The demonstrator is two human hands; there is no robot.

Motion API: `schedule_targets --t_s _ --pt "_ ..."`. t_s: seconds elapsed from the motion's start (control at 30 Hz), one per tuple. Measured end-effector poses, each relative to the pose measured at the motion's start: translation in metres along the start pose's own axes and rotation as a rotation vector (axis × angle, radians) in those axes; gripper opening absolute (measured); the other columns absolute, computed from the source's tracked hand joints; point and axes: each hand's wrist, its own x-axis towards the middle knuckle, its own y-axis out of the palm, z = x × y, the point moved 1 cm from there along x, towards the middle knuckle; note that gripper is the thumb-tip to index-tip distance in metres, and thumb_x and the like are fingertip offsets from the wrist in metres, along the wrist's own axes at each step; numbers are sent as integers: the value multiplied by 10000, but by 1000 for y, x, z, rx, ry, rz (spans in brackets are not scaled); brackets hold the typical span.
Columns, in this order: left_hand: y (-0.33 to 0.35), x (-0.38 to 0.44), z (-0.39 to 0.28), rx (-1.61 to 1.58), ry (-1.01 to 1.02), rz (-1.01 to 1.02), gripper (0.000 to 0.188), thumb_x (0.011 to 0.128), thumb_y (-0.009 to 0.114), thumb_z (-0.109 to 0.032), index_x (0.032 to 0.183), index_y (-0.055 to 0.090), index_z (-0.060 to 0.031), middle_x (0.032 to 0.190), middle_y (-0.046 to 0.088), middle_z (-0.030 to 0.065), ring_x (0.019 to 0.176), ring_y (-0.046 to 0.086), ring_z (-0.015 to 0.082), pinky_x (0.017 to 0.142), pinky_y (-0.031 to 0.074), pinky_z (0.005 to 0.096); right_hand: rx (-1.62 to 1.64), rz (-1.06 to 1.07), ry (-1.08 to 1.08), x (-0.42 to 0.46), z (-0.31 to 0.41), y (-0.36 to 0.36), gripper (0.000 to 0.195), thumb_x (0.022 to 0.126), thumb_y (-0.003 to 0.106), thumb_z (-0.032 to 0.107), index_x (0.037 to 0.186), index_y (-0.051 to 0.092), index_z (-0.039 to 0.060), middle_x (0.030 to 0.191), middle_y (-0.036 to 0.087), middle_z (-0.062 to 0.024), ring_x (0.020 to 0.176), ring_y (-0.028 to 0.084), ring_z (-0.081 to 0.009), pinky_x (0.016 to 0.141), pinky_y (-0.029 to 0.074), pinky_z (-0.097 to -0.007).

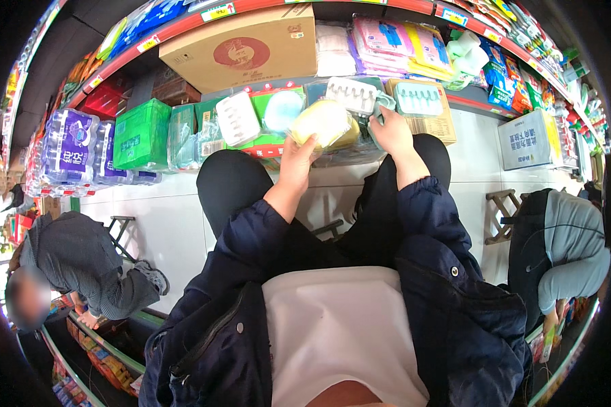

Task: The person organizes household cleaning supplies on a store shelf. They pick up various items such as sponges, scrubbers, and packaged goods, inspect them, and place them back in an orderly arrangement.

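My left hand (299,157) holds a pale yellow, rounded plastic item in clear wrap (321,123) by its near edge. To the right, my right hand (391,131) has its fingers on a grey-green cloth or wrapper (382,104); whether it grips it I cannot tell. White ribbed plastic soap dishes (238,118) and a further white one (351,95) lie on boxes beyond my hands. A light blue rounded item (283,110) rests between the first dish and the yellow one. A mint-green ribbed dish (418,98) lies on a cardboard box (430,126) at the right.
A large cardboard carton (239,48) and packaged goods stand on the shelf ahead. Wrapped bottles (71,147) and a green box (141,133) are at the left; a grey-white carton (529,140) stands at the right. One person (76,259) is at far left, another person (565,249) at far right.
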Motion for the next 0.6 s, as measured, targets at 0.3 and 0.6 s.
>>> schedule_targets --t_s 0.3,0.6 --pt "-1 1 18 -57 -330 2 419 977 597 -344 1299 513 -90 1248 604 41 1086 573 178 892 463 382 413 176 131 -7 3 27 497 999 458 416 1159 644 -16 1083 658 -285 1091 605 -432 933 468 -430" --pt "-7 9 14 -75 -165 164 397 1016 527 -293 1365 462 -115 1173 622 25 994 595 134 771 483 310 945 389 241 -25 36 3 562 1002 565 310 1466 383 51 1319 556 -85 1097 582 -189 784 542 -350"
